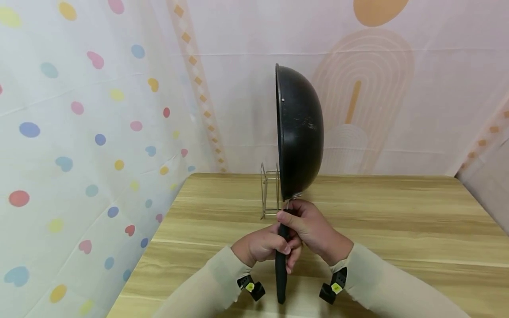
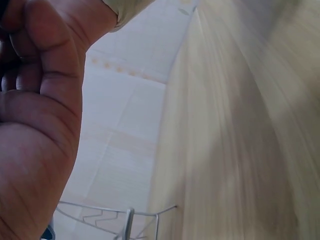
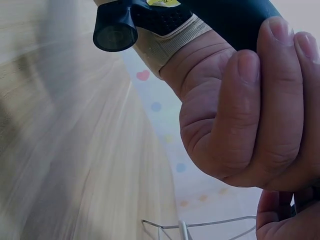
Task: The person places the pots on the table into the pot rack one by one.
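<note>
A black wok [image 1: 302, 128] stands on its edge in the air, its open side turned left and its handle [image 1: 281, 278] pointing down toward me. My right hand [image 1: 312, 227] grips the handle at its top, just below the bowl, thumb laid along it. Lower down, my left hand [image 1: 270, 245] holds the same handle with fingers wrapped around it. In the right wrist view the curled fingers [image 3: 280, 100] of the left hand show on the dark handle [image 3: 235, 20]. A wire rack [image 1: 263, 190] stands behind, partly hidden by the wok.
The wood-grain table [image 1: 397, 229] runs back to a patterned cloth wall [image 1: 238, 88]. At the left hangs a sheet with coloured dots [image 1: 91, 176]. Each wrist wears a small black camera [image 1: 251, 288]. Part of the wire rack [image 2: 129, 220] shows low in the left wrist view.
</note>
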{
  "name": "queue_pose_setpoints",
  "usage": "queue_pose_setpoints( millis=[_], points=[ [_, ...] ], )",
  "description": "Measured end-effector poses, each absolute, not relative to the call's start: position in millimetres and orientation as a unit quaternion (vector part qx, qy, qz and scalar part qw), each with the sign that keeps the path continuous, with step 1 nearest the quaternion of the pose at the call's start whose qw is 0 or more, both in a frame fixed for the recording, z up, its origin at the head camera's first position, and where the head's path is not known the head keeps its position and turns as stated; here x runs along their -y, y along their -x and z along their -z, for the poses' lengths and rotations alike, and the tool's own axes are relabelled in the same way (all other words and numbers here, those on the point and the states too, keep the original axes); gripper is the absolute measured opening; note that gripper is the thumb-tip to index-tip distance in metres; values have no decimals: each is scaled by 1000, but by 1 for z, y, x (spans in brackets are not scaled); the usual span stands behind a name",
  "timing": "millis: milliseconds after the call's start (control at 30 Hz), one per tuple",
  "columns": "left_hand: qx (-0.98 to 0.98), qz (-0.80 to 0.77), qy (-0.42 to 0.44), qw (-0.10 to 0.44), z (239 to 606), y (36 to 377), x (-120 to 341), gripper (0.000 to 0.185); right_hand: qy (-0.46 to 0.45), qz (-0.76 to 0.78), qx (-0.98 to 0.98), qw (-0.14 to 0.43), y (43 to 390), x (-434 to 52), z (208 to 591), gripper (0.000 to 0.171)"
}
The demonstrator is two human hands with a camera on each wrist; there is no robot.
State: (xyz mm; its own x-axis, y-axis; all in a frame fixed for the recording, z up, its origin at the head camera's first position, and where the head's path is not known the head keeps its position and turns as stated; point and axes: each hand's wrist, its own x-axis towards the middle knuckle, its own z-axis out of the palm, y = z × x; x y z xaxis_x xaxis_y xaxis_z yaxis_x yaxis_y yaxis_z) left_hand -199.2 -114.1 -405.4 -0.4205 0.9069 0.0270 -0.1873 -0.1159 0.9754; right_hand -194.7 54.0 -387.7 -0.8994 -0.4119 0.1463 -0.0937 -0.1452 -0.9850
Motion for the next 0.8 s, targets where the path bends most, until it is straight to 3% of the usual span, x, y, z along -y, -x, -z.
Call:
queue_pose_setpoints(
  millis=[300, 733, 800],
  points=[
    [-514, -671, -344, 409, 413, 200, 123, 6, 184, 723, -657, 105, 196, -44, 390, 22],
    [-492, -680, -363, 406, 421, 202, 140, 2, 176, 696, -692, 77, 194, -24, 389, 33],
    [-492, -681, -360, 405, 424, 201, 142, 8, 176, 693, -694, 79, 193, -23, 388, 34]
  ],
)
